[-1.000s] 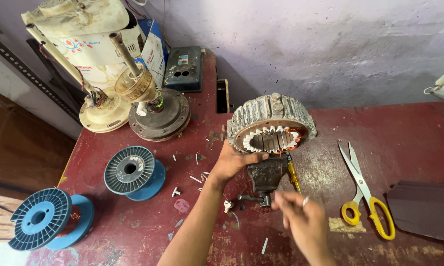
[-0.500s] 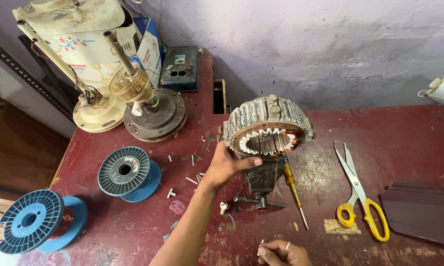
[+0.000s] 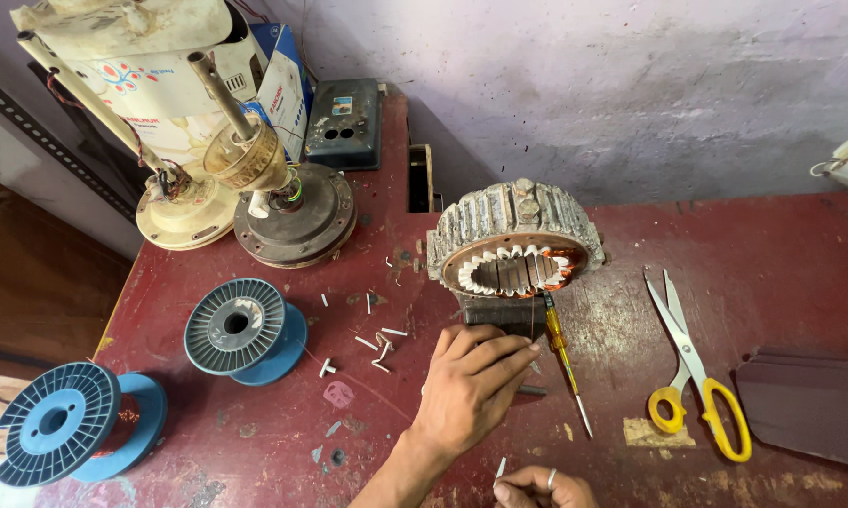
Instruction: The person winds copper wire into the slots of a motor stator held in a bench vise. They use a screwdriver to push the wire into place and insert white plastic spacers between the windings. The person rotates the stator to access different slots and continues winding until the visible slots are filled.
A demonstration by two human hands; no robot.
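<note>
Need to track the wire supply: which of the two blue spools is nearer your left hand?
The inner spool, lying mid-table just left of the left hand. The other spool sits at the table's left edge, showing copper wire.

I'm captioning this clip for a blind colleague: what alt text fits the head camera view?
A person's left hand rests on a small vise below a ring-shaped motor stator on a red workbench, while the right hand pinches a small white strip at the frame's bottom edge. A yellow-handled screwdriver, yellow scissors and blue wire spools lie around.
</note>
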